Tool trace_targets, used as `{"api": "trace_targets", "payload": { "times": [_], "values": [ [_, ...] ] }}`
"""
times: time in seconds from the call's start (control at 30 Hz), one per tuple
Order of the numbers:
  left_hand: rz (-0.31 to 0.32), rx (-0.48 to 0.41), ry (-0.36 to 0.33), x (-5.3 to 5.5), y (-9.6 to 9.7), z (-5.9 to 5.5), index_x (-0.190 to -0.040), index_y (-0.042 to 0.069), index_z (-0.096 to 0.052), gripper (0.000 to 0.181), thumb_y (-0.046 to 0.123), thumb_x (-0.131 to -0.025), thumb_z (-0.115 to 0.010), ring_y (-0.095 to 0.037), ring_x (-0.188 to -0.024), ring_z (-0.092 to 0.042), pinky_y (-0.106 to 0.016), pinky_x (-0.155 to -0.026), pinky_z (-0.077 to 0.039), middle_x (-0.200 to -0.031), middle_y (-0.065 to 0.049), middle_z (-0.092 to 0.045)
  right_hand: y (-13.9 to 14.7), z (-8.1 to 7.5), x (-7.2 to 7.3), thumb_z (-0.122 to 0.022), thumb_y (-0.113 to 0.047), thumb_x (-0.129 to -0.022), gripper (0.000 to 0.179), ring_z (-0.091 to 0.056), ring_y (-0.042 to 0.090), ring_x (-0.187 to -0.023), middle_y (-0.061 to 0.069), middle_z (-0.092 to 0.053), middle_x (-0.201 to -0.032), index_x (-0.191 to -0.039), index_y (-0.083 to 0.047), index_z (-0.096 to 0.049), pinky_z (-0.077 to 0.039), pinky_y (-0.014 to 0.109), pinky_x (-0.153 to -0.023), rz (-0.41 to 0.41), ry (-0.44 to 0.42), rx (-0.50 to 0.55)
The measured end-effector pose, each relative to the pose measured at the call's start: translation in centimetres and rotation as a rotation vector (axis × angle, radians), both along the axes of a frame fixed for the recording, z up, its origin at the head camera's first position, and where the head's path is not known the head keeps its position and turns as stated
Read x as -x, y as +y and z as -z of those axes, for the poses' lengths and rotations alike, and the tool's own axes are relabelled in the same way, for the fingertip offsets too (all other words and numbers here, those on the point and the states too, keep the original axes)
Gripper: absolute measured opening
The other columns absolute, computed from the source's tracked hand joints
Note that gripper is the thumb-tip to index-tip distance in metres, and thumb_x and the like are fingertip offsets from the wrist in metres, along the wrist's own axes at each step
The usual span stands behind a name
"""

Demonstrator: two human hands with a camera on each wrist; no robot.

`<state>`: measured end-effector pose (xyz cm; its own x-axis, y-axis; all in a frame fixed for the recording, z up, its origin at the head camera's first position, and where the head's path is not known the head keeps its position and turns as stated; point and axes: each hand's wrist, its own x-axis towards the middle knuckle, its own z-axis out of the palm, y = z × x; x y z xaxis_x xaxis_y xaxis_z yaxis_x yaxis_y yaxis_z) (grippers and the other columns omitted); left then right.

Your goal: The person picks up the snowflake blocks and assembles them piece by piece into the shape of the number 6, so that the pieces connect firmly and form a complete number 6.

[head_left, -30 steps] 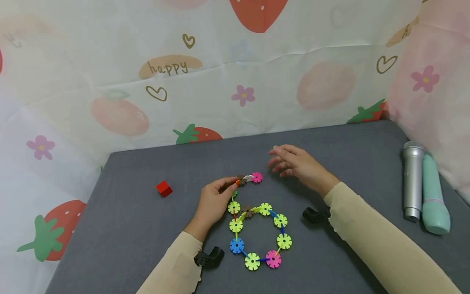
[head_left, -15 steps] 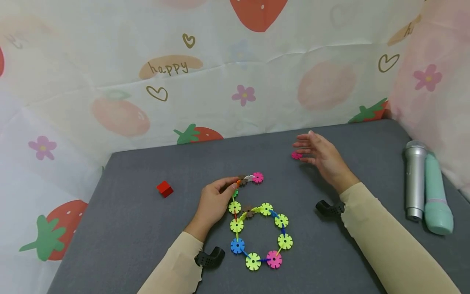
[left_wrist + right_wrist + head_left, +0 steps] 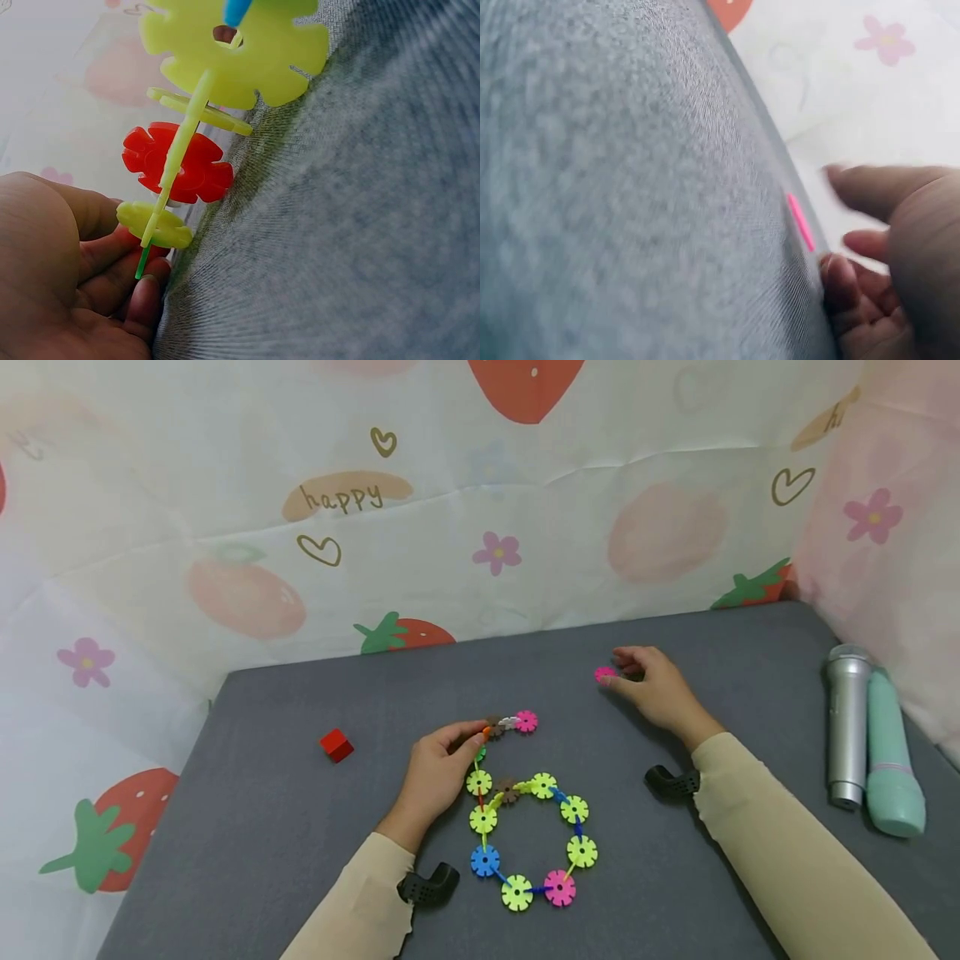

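Observation:
My left hand [image 3: 437,772] pinches the upper part of a chain of notched plastic discs [image 3: 517,893], near an orange disc [image 3: 487,734]. The chain lies on the grey cloth in a figure like a 6, mostly yellow-green with blue, brown and pink. Its upper tail ends in a pink disc [image 3: 527,721]. Close up in the left wrist view, a red disc [image 3: 180,165] shows among yellow ones. My right hand [image 3: 660,693] is at a loose pink disc [image 3: 604,674], thumb beside its edge. In the right wrist view that disc [image 3: 801,223] lies flat, with the fingers spread apart around its near end.
A red cube [image 3: 337,746] sits left of the chain. At the right edge lie a silver microphone [image 3: 847,727] and a mint-green bottle-shaped object [image 3: 894,760]. Behind the grey tabletop [image 3: 262,827] hangs a strawberry-print cloth [image 3: 570,485].
My right hand has moved right and back to the loose pink disc, then lowered its thumb and fingers beside it. The left hand keeps its hold on the chain.

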<state>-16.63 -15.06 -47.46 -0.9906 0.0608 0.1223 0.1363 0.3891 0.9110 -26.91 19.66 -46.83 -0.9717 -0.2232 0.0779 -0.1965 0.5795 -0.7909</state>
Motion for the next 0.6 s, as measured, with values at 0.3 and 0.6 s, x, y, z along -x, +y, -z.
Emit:
{"api": "trace_targets", "payload": {
  "times": [0.3, 0.6],
  "values": [
    [0.0, 0.01, 0.01, 0.0, 0.0, -0.1, -0.132, 0.008, -0.079, 0.026, 0.017, -0.109, -0.07, -0.021, -0.106, -0.068, -0.042, -0.09, -0.054, -0.12, -0.004, -0.078, -1.2, 0.0, -0.1, -0.069, -0.019, -0.111, 0.04, -0.051, 0.041, -0.116, 0.026, -0.047, -0.136, -0.141, 0.007, -0.064, -0.043, 0.059, -0.101, 0.019, 0.02, -0.125],
    [0.0, 0.007, 0.007, -0.1, 0.0, -0.1, -0.131, 0.008, -0.08, 0.026, 0.016, -0.109, -0.071, -0.021, -0.105, -0.068, -0.042, -0.089, -0.054, -0.12, -0.004, -0.078, -0.9, 0.3, -0.3, -0.074, -0.009, -0.107, 0.025, -0.06, 0.035, -0.101, 0.019, -0.066, -0.113, -0.126, 0.002, -0.063, -0.047, 0.048, -0.087, 0.065, 0.045, -0.028]
  ]
}}
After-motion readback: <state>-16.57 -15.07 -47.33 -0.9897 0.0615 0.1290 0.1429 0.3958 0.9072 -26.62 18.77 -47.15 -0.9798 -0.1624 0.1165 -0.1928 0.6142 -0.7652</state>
